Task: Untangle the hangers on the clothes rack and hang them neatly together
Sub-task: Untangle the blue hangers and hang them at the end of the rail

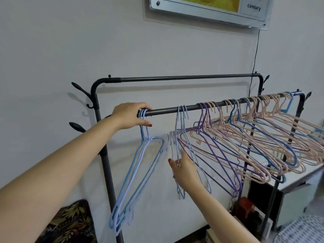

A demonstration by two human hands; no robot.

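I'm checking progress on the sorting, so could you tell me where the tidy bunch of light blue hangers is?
In the head view, the light blue hangers hang at the rail's left end, hooks under the left hand.

Matt dark metal rack rail (175,109) carries smooth plastic-coated hangers (245,137); glossy framed panel (210,9) above.

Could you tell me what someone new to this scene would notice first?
Probably the tangled crowd of pink, purple and blue hangers along the right half of the front rail. Next, the left hand gripping that rail beside a neat light blue group, while the right hand holds pale hangers below.
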